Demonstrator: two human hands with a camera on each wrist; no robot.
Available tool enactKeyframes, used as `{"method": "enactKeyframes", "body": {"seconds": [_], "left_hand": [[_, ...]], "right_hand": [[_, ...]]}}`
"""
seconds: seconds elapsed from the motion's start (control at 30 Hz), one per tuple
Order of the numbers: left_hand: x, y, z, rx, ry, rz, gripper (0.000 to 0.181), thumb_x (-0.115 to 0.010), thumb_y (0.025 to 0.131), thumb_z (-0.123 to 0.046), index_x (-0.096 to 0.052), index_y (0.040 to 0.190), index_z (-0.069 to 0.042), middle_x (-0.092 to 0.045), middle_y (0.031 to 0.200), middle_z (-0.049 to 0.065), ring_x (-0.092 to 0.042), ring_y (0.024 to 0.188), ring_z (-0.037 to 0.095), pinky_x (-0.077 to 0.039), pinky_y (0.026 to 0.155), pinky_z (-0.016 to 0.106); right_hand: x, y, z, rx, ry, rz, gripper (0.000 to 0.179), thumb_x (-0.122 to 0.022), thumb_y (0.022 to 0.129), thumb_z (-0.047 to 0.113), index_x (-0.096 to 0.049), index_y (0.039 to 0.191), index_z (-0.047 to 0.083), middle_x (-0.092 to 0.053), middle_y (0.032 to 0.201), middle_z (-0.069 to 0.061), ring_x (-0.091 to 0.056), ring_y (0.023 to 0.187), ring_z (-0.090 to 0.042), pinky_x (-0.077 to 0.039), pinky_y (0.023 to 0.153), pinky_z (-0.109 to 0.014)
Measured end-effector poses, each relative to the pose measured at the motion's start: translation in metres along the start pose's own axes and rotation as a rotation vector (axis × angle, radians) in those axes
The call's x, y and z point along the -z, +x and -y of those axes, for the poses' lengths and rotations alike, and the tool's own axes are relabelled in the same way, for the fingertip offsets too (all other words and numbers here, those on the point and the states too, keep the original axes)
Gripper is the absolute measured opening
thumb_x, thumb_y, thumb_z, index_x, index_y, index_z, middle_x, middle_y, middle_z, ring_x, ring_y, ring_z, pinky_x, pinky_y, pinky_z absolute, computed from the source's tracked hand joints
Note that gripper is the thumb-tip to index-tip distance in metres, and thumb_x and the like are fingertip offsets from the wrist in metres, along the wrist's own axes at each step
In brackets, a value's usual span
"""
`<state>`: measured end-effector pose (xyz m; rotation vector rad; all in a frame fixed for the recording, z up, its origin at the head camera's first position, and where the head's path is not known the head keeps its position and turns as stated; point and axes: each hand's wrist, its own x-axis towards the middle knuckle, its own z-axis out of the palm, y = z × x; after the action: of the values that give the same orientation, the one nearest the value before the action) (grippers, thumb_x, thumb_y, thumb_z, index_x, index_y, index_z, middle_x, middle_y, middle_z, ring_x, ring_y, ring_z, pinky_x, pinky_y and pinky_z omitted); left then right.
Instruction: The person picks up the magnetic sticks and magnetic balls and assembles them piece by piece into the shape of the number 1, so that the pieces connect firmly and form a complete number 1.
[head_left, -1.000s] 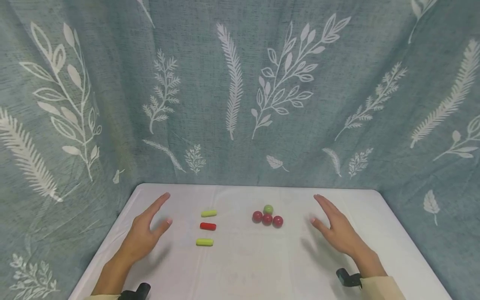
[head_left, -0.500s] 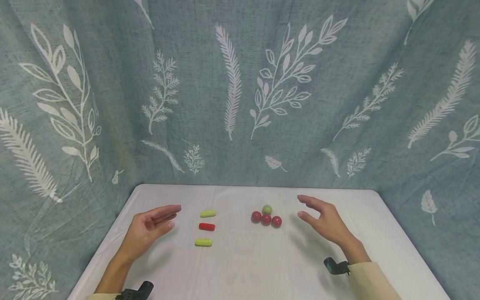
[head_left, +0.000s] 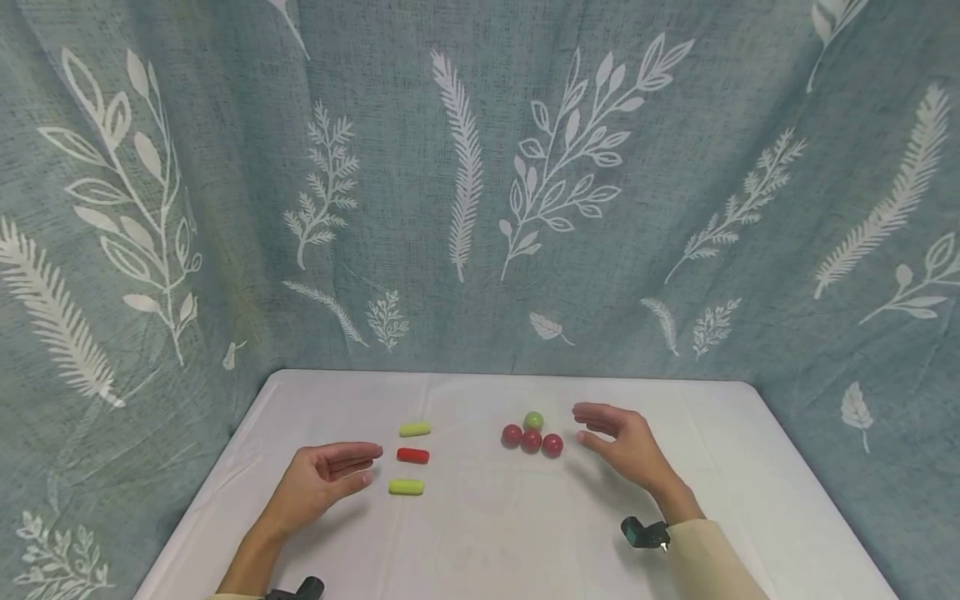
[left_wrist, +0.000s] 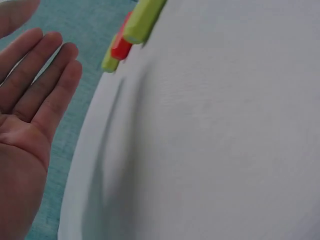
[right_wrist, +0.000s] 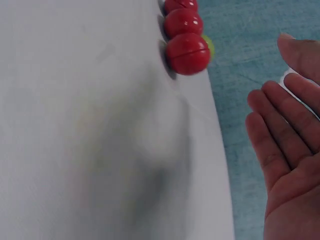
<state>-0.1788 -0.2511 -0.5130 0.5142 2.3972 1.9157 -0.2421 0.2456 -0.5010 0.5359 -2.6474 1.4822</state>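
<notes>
My left hand (head_left: 318,487) hovers above the table just left of a column of short sticks, its fingers extended and holding nothing. The column has a yellow-green stick (head_left: 415,429) at the back, a red stick (head_left: 413,456) in the middle and another yellow-green stick (head_left: 407,487) in front. To the right, three red balls (head_left: 531,441) lie in a row, with a green ball (head_left: 534,421) behind the middle one. Right of these balls my right hand (head_left: 626,442) is held in the air, empty, fingers reaching left. In the right wrist view a seam circles the nearest red ball (right_wrist: 188,54).
A white cloth covers the table (head_left: 487,542), which has rounded back corners. Behind it and at both sides hangs a blue-green curtain (head_left: 480,317) with white leaf prints. A black wrist camera (head_left: 643,533) sits on the right wrist.
Both hands have moved inward, the left toward the sticks and the right toward the balls. Their spread fingers have drawn closer together. Sticks and balls have stayed in place.
</notes>
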Motion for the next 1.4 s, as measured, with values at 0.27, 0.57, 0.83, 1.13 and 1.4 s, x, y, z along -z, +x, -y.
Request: {"method": "enactKeyframes", "body": {"seconds": [0.27,0.57,0.83,1.13,1.4], "left_hand": [[-0.014,0.003,0.010,0.093,-0.003,0.048,0.045,-0.085,0.095,-0.007,-0.071,0.133,0.010,-0.074,0.133,0.030,-0.076,0.117,0.008,-0.059,0.096,0.017],[-0.022,0.004,0.014,0.135,-0.020,0.094,0.041,-0.084,0.094,-0.004,-0.073,0.131,0.010,-0.075,0.132,0.029,-0.078,0.113,0.010,-0.061,0.094,0.019],[-0.029,0.008,0.011,0.147,0.187,0.077,0.033,-0.087,0.091,-0.006,-0.080,0.122,-0.001,-0.082,0.121,0.012,-0.079,0.109,0.012,-0.060,0.094,0.018],[-0.041,0.012,0.003,0.099,0.426,0.051,0.029,-0.091,0.085,-0.004,-0.085,0.112,-0.013,-0.084,0.112,0.000,-0.079,0.109,0.020,-0.064,0.098,0.036],[-0.052,0.015,-0.001,0.110,0.529,0.036,0.029,-0.090,0.084,0.000,-0.085,0.110,-0.013,-0.085,0.111,0.001,-0.080,0.110,0.023,-0.064,0.098,0.044]], "right_hand": [[-0.017,-0.001,-0.005,-0.085,0.073,-0.012,0.046,-0.084,0.095,0.010,-0.072,0.140,0.006,-0.076,0.137,-0.017,-0.072,0.131,-0.035,-0.057,0.113,-0.044],[-0.031,-0.004,-0.011,-0.122,0.143,-0.019,0.046,-0.087,0.093,0.015,-0.075,0.136,0.007,-0.077,0.135,-0.015,-0.073,0.130,-0.035,-0.061,0.107,-0.036],[-0.042,-0.002,-0.013,-0.143,0.133,-0.024,0.042,-0.087,0.093,0.012,-0.076,0.134,0.007,-0.079,0.131,-0.012,-0.075,0.126,-0.032,-0.061,0.106,-0.036],[-0.050,-0.003,-0.018,-0.163,0.091,-0.060,0.038,-0.087,0.093,0.009,-0.079,0.129,0.011,-0.080,0.129,-0.009,-0.076,0.123,-0.030,-0.060,0.108,-0.043],[-0.054,-0.002,-0.019,-0.146,0.054,-0.079,0.035,-0.086,0.093,0.007,-0.080,0.127,0.013,-0.081,0.128,-0.008,-0.076,0.124,-0.029,-0.060,0.107,-0.041]]}}
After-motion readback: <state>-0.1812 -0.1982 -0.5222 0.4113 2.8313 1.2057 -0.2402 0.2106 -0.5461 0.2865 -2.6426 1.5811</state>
